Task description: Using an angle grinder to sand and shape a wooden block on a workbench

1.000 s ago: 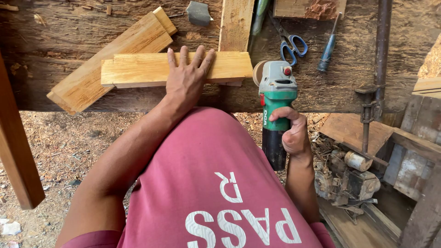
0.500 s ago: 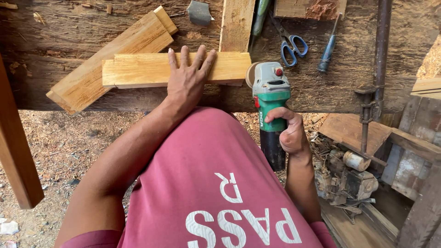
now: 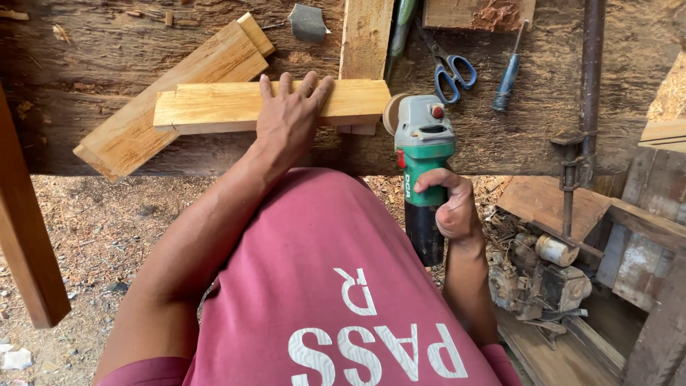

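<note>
Item: plank (image 3: 214,107), pale sawn wood, lying crosswise on the table (image 3: 100,50), its left part resting over a second, angled board (image 3: 179,89).

Left hand (image 3: 289,118): flat on the plank's right part, fingers (image 3: 286,86) spread open and pressing down, not wrapped round anything.

Right hand (image 3: 450,207): fingers closed around the dark grip of a green and grey grinder (image 3: 421,154), whose disc sits just beside the plank's right end (whether it touches cannot be told).

Handling, by judgement: plank stiff, fairly light, dry and rough enough not to slip; best pinned from above near the worked end, or lifted by its long edges. Grinder heavier and nose-weighted; take it by the grip, clear of the disc.

Also on the table: an upright board (image 3: 366,36) at the far side, blue scissors (image 3: 450,71), blue screwdriver (image 3: 509,75), a grey scrap of sandpaper (image 3: 309,21). A rusty clamp (image 3: 572,157) stands at right.
</note>
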